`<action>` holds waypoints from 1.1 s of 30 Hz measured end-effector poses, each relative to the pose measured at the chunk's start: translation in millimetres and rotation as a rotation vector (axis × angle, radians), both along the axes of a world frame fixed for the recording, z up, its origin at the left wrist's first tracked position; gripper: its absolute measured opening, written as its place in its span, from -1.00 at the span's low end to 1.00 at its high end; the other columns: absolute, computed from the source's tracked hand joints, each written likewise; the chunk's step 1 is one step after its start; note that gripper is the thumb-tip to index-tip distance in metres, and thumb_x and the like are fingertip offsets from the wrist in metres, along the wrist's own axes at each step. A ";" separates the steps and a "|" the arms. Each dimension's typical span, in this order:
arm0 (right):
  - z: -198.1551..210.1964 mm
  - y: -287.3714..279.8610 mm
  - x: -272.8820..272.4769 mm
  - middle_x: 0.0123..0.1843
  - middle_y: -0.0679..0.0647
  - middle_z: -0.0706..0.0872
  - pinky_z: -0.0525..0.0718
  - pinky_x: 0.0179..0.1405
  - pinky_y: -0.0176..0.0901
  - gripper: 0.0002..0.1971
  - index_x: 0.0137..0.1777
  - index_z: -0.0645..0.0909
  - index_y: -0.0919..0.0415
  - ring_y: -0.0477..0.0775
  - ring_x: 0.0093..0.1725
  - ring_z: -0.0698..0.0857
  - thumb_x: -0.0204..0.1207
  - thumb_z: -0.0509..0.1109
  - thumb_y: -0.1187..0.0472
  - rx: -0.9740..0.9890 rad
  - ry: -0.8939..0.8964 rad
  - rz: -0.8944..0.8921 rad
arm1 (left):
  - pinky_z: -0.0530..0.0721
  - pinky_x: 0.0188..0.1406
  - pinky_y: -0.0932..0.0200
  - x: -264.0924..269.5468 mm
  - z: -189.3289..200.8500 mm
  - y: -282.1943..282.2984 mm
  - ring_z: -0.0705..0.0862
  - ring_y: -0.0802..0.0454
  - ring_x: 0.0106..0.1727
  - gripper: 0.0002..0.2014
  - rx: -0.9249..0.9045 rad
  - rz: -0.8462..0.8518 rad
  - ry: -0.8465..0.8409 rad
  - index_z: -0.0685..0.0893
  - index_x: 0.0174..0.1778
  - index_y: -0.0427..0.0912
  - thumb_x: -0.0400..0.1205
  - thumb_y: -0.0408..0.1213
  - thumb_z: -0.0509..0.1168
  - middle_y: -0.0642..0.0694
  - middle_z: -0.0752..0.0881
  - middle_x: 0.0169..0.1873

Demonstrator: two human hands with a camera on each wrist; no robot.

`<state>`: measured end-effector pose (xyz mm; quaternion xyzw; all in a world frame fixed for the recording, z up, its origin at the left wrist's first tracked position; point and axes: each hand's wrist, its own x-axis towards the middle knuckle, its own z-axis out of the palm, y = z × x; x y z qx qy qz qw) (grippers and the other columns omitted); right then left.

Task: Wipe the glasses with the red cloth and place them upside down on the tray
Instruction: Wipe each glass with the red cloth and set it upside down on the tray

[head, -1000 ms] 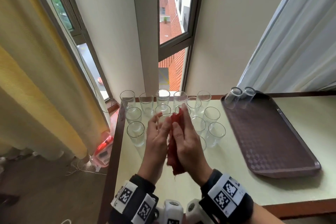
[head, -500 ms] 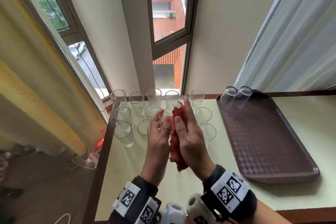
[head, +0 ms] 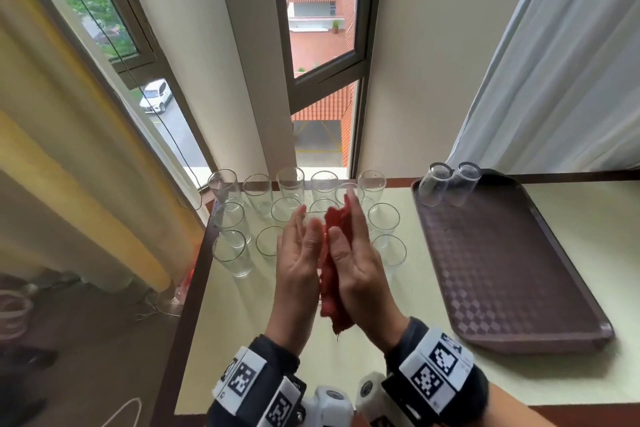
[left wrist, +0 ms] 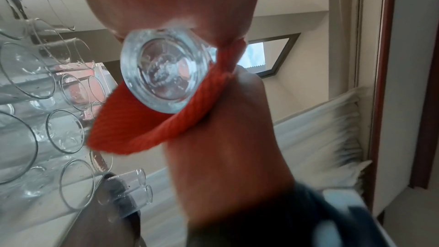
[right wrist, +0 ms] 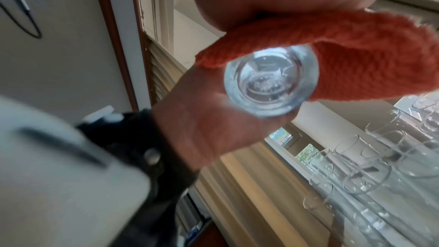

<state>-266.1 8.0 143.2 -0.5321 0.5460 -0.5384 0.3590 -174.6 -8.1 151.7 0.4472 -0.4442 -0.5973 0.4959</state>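
Note:
Both hands are held palm to palm above the table with their fingers straight. A clear glass (left wrist: 166,74) is pressed between them, its thick base (right wrist: 270,82) facing the wrists. The red cloth (head: 337,229) lies between the glass and my right hand (head: 356,253), and a tail of it hangs below the palms. My left hand (head: 299,260) presses bare against the glass's other side. Two glasses (head: 446,184) stand upside down in the far left corner of the brown tray (head: 502,270).
Several upright glasses (head: 232,253) stand in rows at the table's far left, just beyond my fingertips. The pale table (head: 398,329) ends in a dark wooden edge on the left. Windows and a wall lie behind, with a yellow curtain (head: 69,166) to the left and a white curtain (head: 554,62) to the right.
The hands stay pressed together round the glass and cloth, and have shifted slightly forward. The head view has tilted up, showing more of the window.

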 end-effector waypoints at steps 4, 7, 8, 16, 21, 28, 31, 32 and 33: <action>-3.0 5.7 -2.0 0.58 -0.13 0.47 0.55 0.42 -0.16 -0.32 0.71 0.01 -0.28 -0.28 0.41 0.55 0.59 0.07 -0.24 -0.044 0.035 0.036 | 0.45 0.59 -0.20 3.6 -0.4 -3.2 0.52 -0.02 0.56 -0.04 -0.022 -0.025 -0.037 0.30 0.65 0.19 0.38 0.61 0.21 -0.08 0.47 0.60; 5.5 -6.3 -11.2 0.41 -0.12 0.64 0.62 0.26 -0.30 -0.47 0.64 0.13 -0.28 -0.28 0.28 0.67 0.67 0.10 -0.12 -0.064 -0.058 0.013 | 0.49 0.56 -0.22 -0.3 0.3 1.9 0.58 -0.02 0.51 -0.13 -0.025 -0.073 -0.065 0.25 0.68 0.14 0.50 0.52 0.14 -0.11 0.54 0.54; 8.3 -9.6 -12.8 0.28 -0.18 0.70 0.65 0.20 -0.32 -0.50 0.61 0.14 -0.29 -0.28 0.20 0.71 0.67 0.09 -0.09 -0.062 -0.083 0.005 | 0.52 0.53 -0.23 -1.7 1.9 3.9 0.61 -0.02 0.48 -0.17 -0.026 -0.075 -0.058 0.24 0.68 0.11 0.54 0.46 0.13 -0.12 0.58 0.50; -7.0 2.9 -3.9 0.58 -0.03 0.52 0.56 0.47 0.03 -0.32 0.69 0.16 -0.23 -0.13 0.48 0.56 0.57 0.09 -0.33 -0.013 -0.024 -0.044 | 0.63 0.43 -0.08 3.1 -11.8 6.0 0.67 0.04 0.39 -0.34 0.049 -0.082 -0.078 0.52 0.49 0.09 0.53 0.35 0.35 -0.09 0.64 0.39; -6.3 2.7 -2.9 0.57 -0.14 0.48 0.48 0.51 -0.17 -0.35 0.66 0.21 -0.20 -0.30 0.51 0.48 0.56 0.10 -0.30 -0.027 -0.051 -0.043 | 0.61 -0.04 0.55 8.2 -3.2 -0.3 0.70 0.53 -0.01 -0.34 0.034 -0.120 -0.079 0.31 0.57 0.04 0.53 0.12 0.21 0.13 0.66 0.11; -0.1 0.5 -0.2 0.51 -0.44 0.40 0.48 0.34 -0.47 -0.49 0.62 0.18 -0.34 -0.51 0.43 0.44 0.67 0.09 -0.16 -0.052 0.001 -0.050 | 0.54 0.47 -0.30 3.1 -5.8 8.1 0.65 -0.10 0.42 -0.30 0.057 -0.009 -0.065 0.54 0.47 0.09 0.51 0.44 0.26 -0.14 0.66 0.35; -6.8 13.1 4.1 0.42 -0.52 0.31 0.37 0.17 -0.71 -0.42 0.67 0.09 -0.20 -0.73 0.30 0.36 0.65 0.11 -0.07 -0.057 0.062 -0.046 | 0.51 0.52 -0.24 7.2 -7.5 7.5 0.62 -0.04 0.46 -0.21 0.063 0.019 -0.068 0.54 0.47 0.18 0.40 0.57 0.25 -0.10 0.61 0.41; -7.3 13.5 4.2 0.45 -0.46 0.34 0.39 0.22 -0.67 -0.42 0.67 0.10 -0.22 -0.69 0.33 0.37 0.66 0.11 -0.09 -0.063 0.052 -0.051 | 0.54 0.50 -0.22 7.4 -6.8 8.7 0.64 -0.01 0.43 -0.18 0.059 0.029 -0.058 0.47 0.51 0.18 0.40 0.55 0.26 -0.09 0.62 0.39; -6.9 11.8 3.7 0.50 -0.38 0.39 0.45 0.30 -0.56 -0.43 0.66 0.13 -0.26 -0.59 0.39 0.41 0.66 0.11 -0.15 -0.063 0.023 -0.054 | 0.57 0.47 -0.22 6.8 -5.6 10.8 0.66 -0.01 0.39 -0.18 0.048 0.039 -0.053 0.42 0.54 0.18 0.41 0.51 0.26 -0.08 0.63 0.37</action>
